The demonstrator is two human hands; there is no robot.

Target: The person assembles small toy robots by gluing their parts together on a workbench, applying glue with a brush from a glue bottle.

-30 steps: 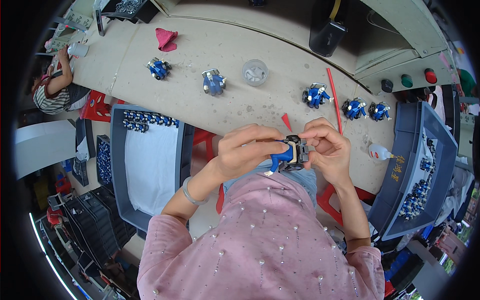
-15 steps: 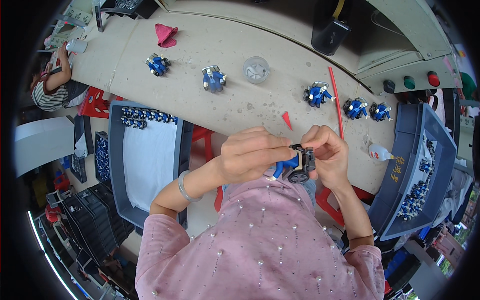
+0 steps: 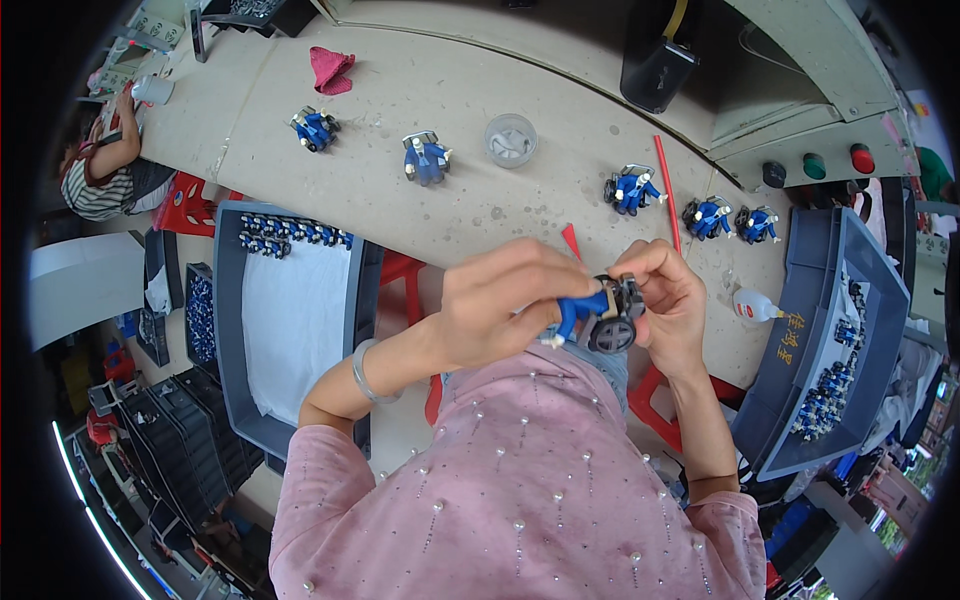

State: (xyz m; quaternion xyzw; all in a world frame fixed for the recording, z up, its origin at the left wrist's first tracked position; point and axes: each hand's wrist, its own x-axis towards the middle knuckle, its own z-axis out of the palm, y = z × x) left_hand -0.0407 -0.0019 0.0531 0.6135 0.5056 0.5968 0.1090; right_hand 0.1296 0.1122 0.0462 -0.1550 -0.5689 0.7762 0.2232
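Note:
A toy figure in a blue suit, seated in a black wheelchair (image 3: pixel 613 331), is held between both my hands above my lap, at the table's near edge. My left hand (image 3: pixel 505 303) is closed round the figure's blue body from the left, with a pale toy hand poking out below. On the other side, my right hand (image 3: pixel 676 308) pinches the back of the wheelchair between thumb and fingers. One large spoked wheel faces me. The right fingertips partly hide the chair's back. A small red pointed piece (image 3: pixel 571 240) lies on the table just beyond my hands.
Similar wheelchair figures (image 3: pixel 427 158) stand spaced along the table (image 3: pixel 400 60), around a clear cup (image 3: pixel 511 140). A red stick (image 3: pixel 668 195) and a white bottle (image 3: pixel 755 305) lie rightward. Grey bins (image 3: pixel 229 330) holding figures flank me. A pink cloth (image 3: pixel 331 70) lies far left; a person (image 3: pixel 105 185) sits beyond.
The wheelchair figure has moved slightly right and turned, so its wheel shows more squarely. Both hands have shifted with it, keeping their hold.

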